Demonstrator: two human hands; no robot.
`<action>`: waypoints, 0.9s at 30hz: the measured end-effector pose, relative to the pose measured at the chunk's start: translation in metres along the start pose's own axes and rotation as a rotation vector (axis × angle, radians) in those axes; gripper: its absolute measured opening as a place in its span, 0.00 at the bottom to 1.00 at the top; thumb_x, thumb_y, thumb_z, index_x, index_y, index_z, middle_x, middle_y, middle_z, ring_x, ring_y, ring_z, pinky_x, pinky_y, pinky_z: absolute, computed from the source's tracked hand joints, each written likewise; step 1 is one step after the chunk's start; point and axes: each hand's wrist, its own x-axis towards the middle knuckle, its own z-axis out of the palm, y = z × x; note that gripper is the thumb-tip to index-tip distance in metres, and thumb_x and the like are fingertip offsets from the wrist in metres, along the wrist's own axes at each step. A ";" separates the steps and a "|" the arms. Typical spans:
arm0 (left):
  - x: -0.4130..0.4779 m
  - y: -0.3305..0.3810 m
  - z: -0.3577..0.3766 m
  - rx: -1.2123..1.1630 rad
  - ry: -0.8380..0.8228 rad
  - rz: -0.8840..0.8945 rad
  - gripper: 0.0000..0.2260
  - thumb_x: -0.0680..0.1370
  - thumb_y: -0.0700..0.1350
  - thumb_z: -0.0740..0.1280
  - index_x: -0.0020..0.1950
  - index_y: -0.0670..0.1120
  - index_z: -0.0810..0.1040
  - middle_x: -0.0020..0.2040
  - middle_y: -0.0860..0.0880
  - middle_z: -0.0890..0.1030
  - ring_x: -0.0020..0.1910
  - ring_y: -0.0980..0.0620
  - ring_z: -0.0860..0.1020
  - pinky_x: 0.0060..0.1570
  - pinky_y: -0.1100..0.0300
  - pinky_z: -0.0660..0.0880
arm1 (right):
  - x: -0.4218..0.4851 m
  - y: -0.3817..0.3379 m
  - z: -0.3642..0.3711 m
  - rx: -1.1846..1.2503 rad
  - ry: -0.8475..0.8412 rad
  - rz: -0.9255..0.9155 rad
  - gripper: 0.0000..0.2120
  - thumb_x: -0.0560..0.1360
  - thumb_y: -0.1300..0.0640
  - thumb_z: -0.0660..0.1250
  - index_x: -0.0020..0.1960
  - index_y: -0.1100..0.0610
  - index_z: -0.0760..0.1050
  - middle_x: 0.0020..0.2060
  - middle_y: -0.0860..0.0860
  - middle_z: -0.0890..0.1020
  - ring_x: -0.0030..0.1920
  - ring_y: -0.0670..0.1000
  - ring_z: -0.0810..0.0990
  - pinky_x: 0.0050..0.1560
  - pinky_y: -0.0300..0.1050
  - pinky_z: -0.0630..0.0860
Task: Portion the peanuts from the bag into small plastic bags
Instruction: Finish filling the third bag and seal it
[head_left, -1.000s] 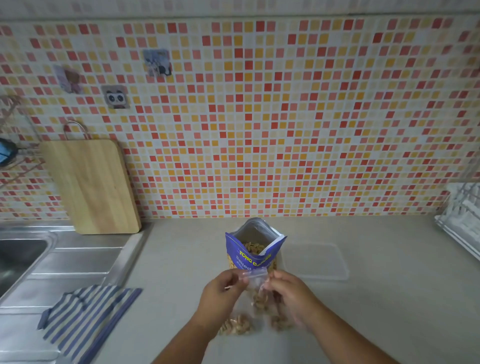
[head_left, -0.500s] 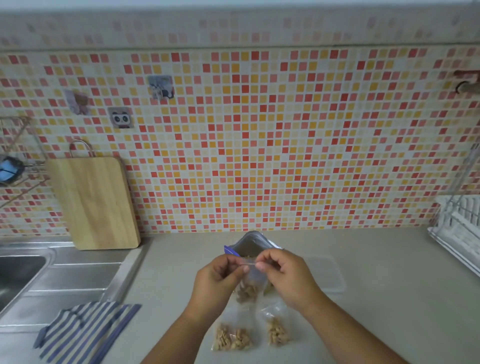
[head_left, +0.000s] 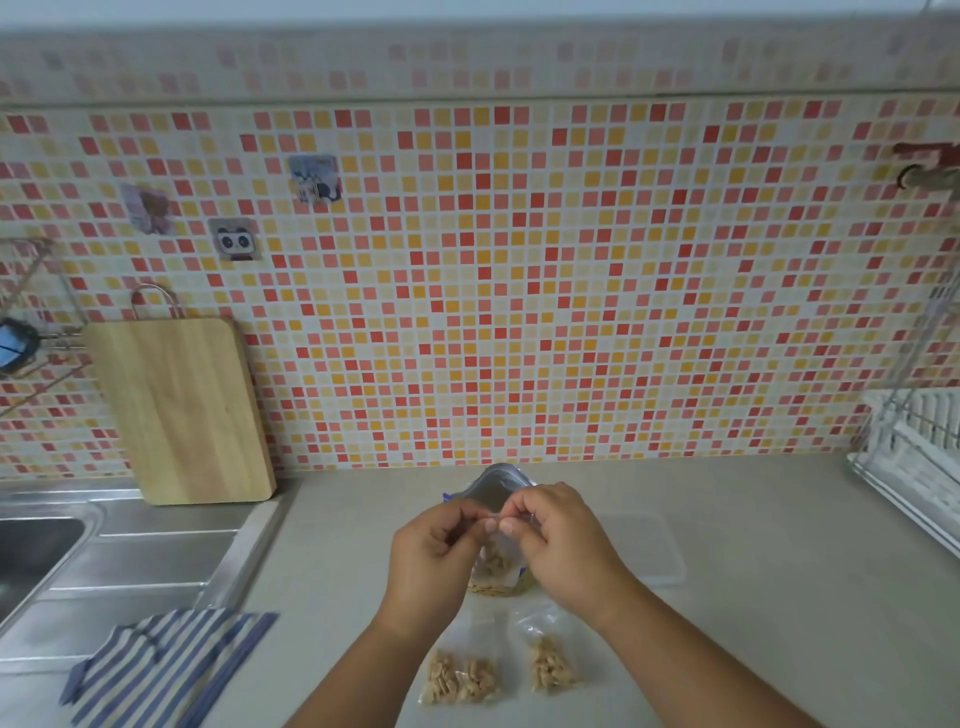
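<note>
A small clear plastic bag (head_left: 496, 561) with peanuts in it hangs between my hands above the counter. My left hand (head_left: 436, 556) and my right hand (head_left: 558, 545) both pinch its top edge, fingertips almost meeting. Behind them stands the open blue peanut bag (head_left: 498, 480), mostly hidden, its silver inside showing. Two filled small bags lie flat on the counter nearer me, one small bag (head_left: 460, 678) to the left and another small bag (head_left: 550, 667) to the right.
A clear plastic lid or tray (head_left: 644, 551) lies right of the hands. A wooden cutting board (head_left: 182, 410) leans on the tiled wall. The steel sink (head_left: 78, 551) and a striped cloth (head_left: 166, 667) are at left, a white dish rack (head_left: 914, 457) at right.
Both hands lifted the small bag up in front of the blue bag and brought their fingertips together on its top. The view tilted upward, so two filled bags now show below.
</note>
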 end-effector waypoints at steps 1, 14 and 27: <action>0.000 0.001 0.001 0.000 0.005 0.006 0.09 0.73 0.36 0.70 0.38 0.49 0.84 0.36 0.48 0.84 0.36 0.55 0.80 0.37 0.68 0.76 | 0.000 0.001 0.000 -0.007 -0.002 0.002 0.03 0.76 0.56 0.65 0.45 0.53 0.78 0.38 0.37 0.71 0.47 0.41 0.69 0.46 0.27 0.65; 0.001 0.006 -0.001 -0.043 0.045 0.017 0.05 0.75 0.33 0.67 0.40 0.38 0.80 0.32 0.46 0.80 0.28 0.61 0.77 0.28 0.73 0.72 | 0.009 0.015 -0.008 0.007 -0.101 0.171 0.06 0.77 0.58 0.64 0.42 0.52 0.76 0.39 0.44 0.76 0.41 0.41 0.74 0.39 0.26 0.68; -0.007 -0.079 0.008 0.048 -0.039 -0.426 0.04 0.76 0.38 0.65 0.41 0.43 0.77 0.37 0.45 0.77 0.26 0.53 0.75 0.27 0.61 0.73 | -0.005 0.086 0.025 -0.244 -0.509 0.534 0.12 0.73 0.51 0.67 0.50 0.58 0.81 0.47 0.56 0.83 0.50 0.53 0.81 0.42 0.38 0.69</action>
